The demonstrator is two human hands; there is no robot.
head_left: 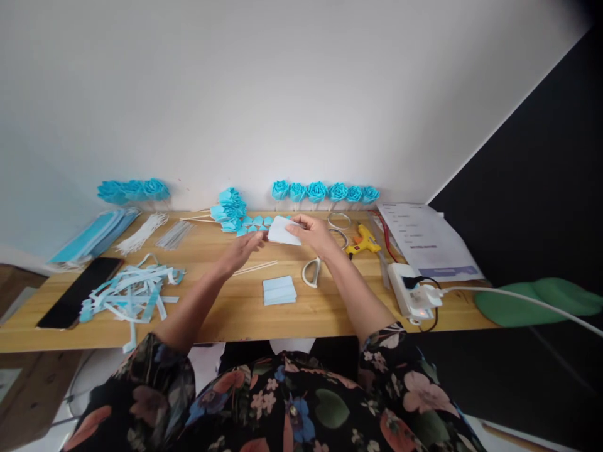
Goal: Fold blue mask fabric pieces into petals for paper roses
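Material [282,231], pale and thin, is pinched in the right hand [313,233] mid-frame, the left hand [242,250] near its left edge, whether gripping I cannot tell.

The right hand [311,233] covers part of the pale piece [281,231] it holds, and some little blue petals [257,221] beyond both hands are partly hidden. Part of a silver ring [347,238] hides behind the right hand too. Over to that hand's right, words on the paper [433,245] are too small to read, and the picture's edge cuts off the white cord [518,295].
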